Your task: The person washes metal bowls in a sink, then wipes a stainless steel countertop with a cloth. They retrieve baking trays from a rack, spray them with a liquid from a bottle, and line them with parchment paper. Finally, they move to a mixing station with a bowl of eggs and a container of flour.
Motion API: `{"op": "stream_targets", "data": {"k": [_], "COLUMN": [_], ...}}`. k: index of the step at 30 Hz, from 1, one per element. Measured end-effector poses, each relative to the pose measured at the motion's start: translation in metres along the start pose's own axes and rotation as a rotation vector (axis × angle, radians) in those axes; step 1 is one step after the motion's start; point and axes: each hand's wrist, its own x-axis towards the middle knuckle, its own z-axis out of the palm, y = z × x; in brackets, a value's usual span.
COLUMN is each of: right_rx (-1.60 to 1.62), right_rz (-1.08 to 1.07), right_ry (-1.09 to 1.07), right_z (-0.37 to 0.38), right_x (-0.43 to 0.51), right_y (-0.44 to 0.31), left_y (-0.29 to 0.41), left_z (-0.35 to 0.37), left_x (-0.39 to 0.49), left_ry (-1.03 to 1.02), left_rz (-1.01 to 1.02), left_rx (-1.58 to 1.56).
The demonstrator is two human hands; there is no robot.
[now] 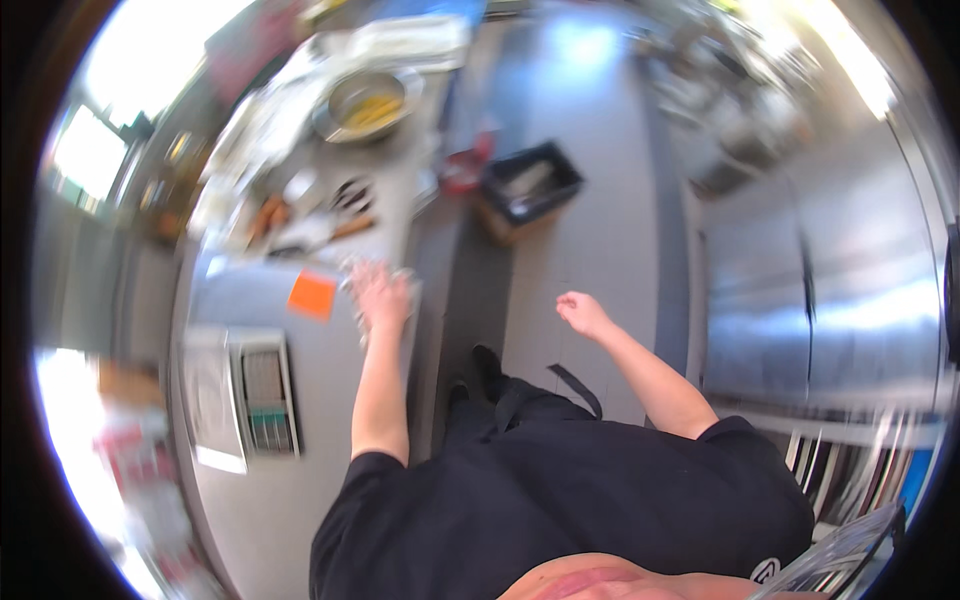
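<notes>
My left hand [381, 294] lies flat on a crumpled pale cloth [363, 319] at the near edge of the steel counter [322, 390]. Just beside it on the counter is a square orange sheet [312, 295]. My right hand [583, 313] hangs in the air over the floor, fingers curled, with nothing visible in it. Beyond the left hand lie a wooden-handled tool [352, 227], a dark slotted or striped item [352, 195] and some brown items [270, 217], all blurred. Farther along stands a metal bowl [364, 105] with yellow food inside.
An open case [266, 397] with dark and green contents lies on the counter. A black-lined bin [529, 184] stands on the floor beside a red object [466, 166]. Steel cabinet doors [862, 277] line the right side, with a rack of trays or boards [855, 465] nearer me.
</notes>
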Motion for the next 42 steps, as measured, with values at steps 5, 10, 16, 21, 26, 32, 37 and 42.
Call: {"op": "stream_targets", "data": {"k": [5,10,16,21,26,32,37,42], "right_rx": [-0.08,-0.151,0.267,0.127,0.213,0.134,0.082,0.537], "right_rz": [0.553,0.973,1.203,1.378,1.132,0.791,0.598,0.222], "right_ry": [0.35,0.245,0.724,0.936,1.047,1.441,1.648,1.856], "right_z": [-0.033,0.057,0.108,0.07,0.014,-0.13,-0.291,-0.458], "right_x": [-0.161,-0.377,-0.544,-0.589,-0.632,-0.691,-0.789,-0.854], "right_y": [0.164,0.327,0.255,0.257,0.345,0.426,0.454,0.392], "left_y": [0.009,-0.018,-0.115,-0.079,0.077,0.331,0.452,0.505], "left_z": [0.013,-0.02,-0.07,-0.044,0.027,0.033,0.052,0.086], "left_x": [-0.007,-0.073,-0.075,-0.038,-0.03,-0.229,-0.328,-0.332], "left_ry": [-0.067,-0.06,-0.088,-0.308,-0.803,-0.823,-1.158,-1.113], "left_rz": [0.272,0.336,0.217,0.208,0.433,0.948,1.0,0.963], "left_rx": [-0.299,-0.339,-0.14,0.004,-0.143,-0.254,-0.102,0.108]}}
